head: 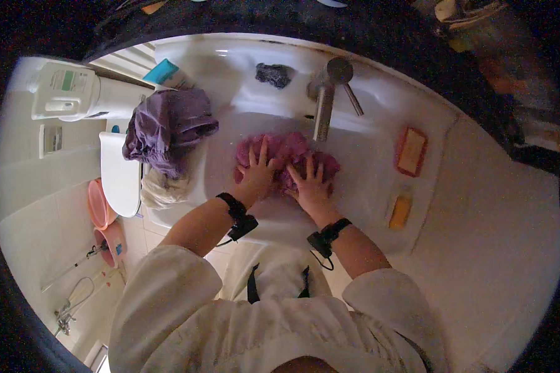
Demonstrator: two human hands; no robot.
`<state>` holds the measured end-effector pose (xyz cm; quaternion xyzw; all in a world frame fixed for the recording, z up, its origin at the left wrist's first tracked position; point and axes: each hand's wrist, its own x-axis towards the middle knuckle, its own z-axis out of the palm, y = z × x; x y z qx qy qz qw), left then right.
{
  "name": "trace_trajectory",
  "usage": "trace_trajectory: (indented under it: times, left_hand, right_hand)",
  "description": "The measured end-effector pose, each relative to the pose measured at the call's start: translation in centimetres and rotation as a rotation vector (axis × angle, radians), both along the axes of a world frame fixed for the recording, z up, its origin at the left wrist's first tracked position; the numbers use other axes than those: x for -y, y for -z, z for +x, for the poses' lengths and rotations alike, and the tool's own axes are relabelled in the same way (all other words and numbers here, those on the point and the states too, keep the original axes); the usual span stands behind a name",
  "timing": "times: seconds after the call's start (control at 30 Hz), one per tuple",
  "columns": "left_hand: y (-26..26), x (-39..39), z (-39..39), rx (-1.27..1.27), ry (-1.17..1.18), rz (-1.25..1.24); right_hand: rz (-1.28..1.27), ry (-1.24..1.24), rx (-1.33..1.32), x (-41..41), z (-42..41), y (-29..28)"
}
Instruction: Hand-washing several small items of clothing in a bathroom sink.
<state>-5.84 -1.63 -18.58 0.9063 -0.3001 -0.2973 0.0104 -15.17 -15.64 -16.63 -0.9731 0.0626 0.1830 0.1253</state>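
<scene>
A wet pink cloth (291, 145) lies bunched in the basin of a white sink (364, 186), below the metal faucet (324, 112). My left hand (256, 177) rests on the left part of the cloth, fingers spread. On its right part lies my right hand (311, 186), also with fingers apart. Both palms face down, and neither hand visibly grips the cloth. Each wrist wears a black strap with a small device. Whether water runs from the faucet, I cannot tell.
Purple clothing (168, 126) and a cream cloth (165, 189) lie on the sink's left edge, near a blue-and-white packet (163, 72). A dark crumpled item (273, 75) sits behind the basin. At right are a red-rimmed brush or soap dish (411, 151) and an orange bar (400, 212).
</scene>
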Motion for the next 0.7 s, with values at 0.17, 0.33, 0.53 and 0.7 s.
trace_trajectory:
  times: [0.17, 0.33, 0.53, 0.7]
  left_hand:
    - [-0.7, 0.6, 1.9, -0.108, 0.132, -0.262]
    - [2.0, 1.8, 3.3, 0.069, 0.184, -0.385]
    - [8.3, 4.1, 4.2, -0.015, 0.374, 0.024]
    - [4.8, 4.7, 4.5, -0.041, 0.384, -0.004]
  right_hand:
    - [0.052, -0.072, -0.034, 0.4, 1.0, 3.9]
    - [0.26, -0.042, 0.17, 2.0, 2.6, 9.0]
    - [0.457, 0.431, -0.393, 3.9, 4.0, 14.6]
    - [0.307, 0.326, -0.506, 5.8, 6.2, 14.5]
